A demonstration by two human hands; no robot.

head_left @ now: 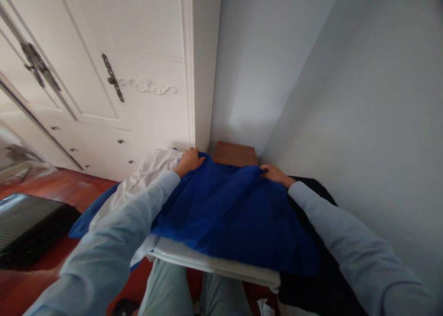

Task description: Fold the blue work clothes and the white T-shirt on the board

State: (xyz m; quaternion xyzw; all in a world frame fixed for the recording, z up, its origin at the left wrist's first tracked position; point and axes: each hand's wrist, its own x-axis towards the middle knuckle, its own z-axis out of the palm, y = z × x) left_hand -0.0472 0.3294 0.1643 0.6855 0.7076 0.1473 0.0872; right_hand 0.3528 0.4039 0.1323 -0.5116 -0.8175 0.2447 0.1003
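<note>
While you have the blue cloth (pixel 221 205) draped over the white board (pixel 183 253), reads to me as the spreading/straightening step; the near side hangs slightly uneven. Next move probably calls for even tension on the far edge, then smoothing toward the board's near rim.

Going left to right: dark case (pixel 38 223) on the floor, left of the board. White cloth (pixel 134 182) bunched over the board's left end. Your left arm (pixel 117 240) reaches forward across that end; left hand (pixel 189 161) is palm down at the blue cloth's far left corner, fingers bent over the edge. Can't tell if it's gripping; fingertips hidden. Your right hand (pixel 275 174) pinches the far edge toward the board's right end, right arm (pixel 349 235) angled in from the side. Black cloth (pixel 304 288) hangs at the board's right end, partly under the blue.
</note>
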